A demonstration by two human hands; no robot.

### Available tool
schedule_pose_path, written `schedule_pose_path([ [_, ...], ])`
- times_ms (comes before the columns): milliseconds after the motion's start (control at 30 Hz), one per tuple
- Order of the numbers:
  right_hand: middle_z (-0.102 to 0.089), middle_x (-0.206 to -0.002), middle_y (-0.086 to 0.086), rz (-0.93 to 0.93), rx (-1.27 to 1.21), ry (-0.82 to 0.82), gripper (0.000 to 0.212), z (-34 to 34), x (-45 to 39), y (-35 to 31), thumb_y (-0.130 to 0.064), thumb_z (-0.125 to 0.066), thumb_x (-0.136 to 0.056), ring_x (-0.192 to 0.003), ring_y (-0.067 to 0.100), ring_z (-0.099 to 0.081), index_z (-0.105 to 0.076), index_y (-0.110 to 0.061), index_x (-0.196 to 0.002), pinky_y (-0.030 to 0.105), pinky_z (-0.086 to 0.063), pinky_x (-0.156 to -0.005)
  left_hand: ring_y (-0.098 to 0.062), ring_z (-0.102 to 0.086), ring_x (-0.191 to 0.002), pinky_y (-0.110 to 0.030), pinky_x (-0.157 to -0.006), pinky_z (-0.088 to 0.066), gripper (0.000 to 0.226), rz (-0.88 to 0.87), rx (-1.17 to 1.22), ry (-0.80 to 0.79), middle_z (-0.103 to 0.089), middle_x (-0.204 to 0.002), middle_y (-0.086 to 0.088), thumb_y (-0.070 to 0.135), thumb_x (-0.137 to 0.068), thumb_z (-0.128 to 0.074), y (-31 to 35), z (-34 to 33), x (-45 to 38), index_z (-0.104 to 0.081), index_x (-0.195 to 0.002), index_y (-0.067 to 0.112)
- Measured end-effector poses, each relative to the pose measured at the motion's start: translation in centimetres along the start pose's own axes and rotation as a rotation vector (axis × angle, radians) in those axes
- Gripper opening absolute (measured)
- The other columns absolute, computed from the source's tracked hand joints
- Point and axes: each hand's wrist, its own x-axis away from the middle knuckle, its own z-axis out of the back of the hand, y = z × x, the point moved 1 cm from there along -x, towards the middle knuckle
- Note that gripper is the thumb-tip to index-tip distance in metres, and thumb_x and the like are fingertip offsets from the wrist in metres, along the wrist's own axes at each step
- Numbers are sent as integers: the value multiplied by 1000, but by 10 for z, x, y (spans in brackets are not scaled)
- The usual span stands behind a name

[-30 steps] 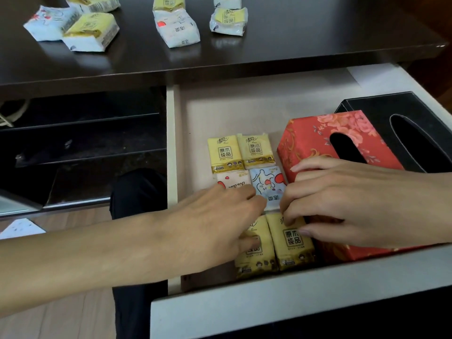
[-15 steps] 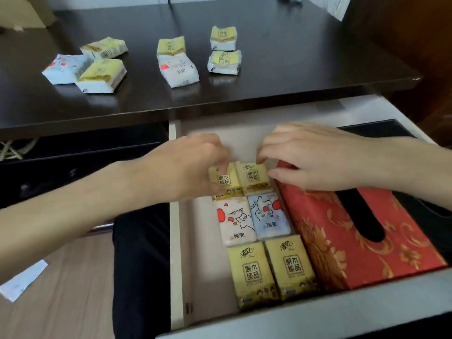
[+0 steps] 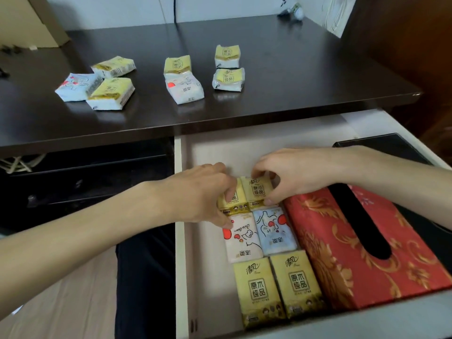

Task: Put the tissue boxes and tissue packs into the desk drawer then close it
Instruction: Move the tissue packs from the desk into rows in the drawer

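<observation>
The white desk drawer [image 3: 210, 277] stands pulled out. Inside it lie several tissue packs in two columns: two yellow ones at the front [image 3: 277, 288], a white [image 3: 242, 239] and a blue cartoon pack [image 3: 275, 231] in the middle, two yellow ones at the back. My left hand [image 3: 198, 194] pinches the back left yellow pack [image 3: 232, 206]. My right hand [image 3: 293, 173] pinches the back right yellow pack [image 3: 256, 192]. A red floral tissue box [image 3: 342, 245] lies to their right, and a black tissue box [image 3: 391, 148] beyond it is partly hidden by my right arm.
Several more tissue packs lie on the dark desk top [image 3: 293, 77]: a group at the left [image 3: 97, 81], a pair in the middle [image 3: 182, 79] and two yellow ones [image 3: 228, 68] to the right. Dark open shelves [image 3: 85, 177] sit under the desk at the left.
Both hands moved from the middle packs to the two back yellow packs and now grip them. The camera tilted up, showing more of the desk top.
</observation>
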Motion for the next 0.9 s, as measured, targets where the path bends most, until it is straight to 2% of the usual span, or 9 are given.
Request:
schedule_pose_path([
  [167, -65, -121, -5, -1, -11, -9, 65, 1, 3, 1, -55, -79, -78, -104, 17, -61, -60, -28, -134, 40, -53, -92, -15, -46, -93, -29, -73, -39, 46, -15, 12, 14, -48, -104, 7, 57, -68, -80, 0, -4, -2, -55, -97, 31],
  [367, -65, -122, -5, -20, -3, -49, 58, 4, 4, 5, -59, -74, -83, -108, 20, -63, -61, -27, -131, 43, -54, -93, -15, -45, -91, -29, -69, -36, 47, -34, 21, 53, -47, -101, 7, 60, -67, -79, 3, -8, -6, -53, -94, 31],
  [533, -65, -123, -5, -28, -13, -58, 58, 4, 4, 4, -59, -71, -86, -106, 18, -64, -61, -27, -133, 42, -55, -93, -13, -43, -99, -32, -76, -45, 67, -100, -57, -99, -44, -110, 8, 64, -58, -81, -4, 0, 0, -42, -105, 39],
  [633, -66, -124, -6, -19, -19, -60, 53, 5, 4, 4, -57, -69, -89, -107, 17, -63, -63, -26, -131, 42, -55, -94, -13, -41, -97, -29, -62, -38, 73, -119, -185, -27, -42, -110, 7, 66, -57, -81, 1, -7, 0, -40, -109, 35],
  [733, -70, -118, -7, -14, -40, -54, 35, 7, 3, 6, -48, -63, -95, -105, 18, -66, -69, -26, -122, 43, -55, -94, -14, -39, -94, -29, -59, -32, 72, -105, -167, 58, -43, -108, 7, 68, -57, -80, 8, -14, -4, -43, -107, 31],
  [900, -74, -112, -11, -2, -165, -26, 25, 8, 2, 14, -36, -58, -101, -103, 11, -67, -74, -25, -117, 37, -53, -95, -14, -40, -97, -34, -72, -46, 72, -79, -114, 76, -43, -110, 6, 66, -58, -81, 10, -16, -2, -44, -108, 29],
])
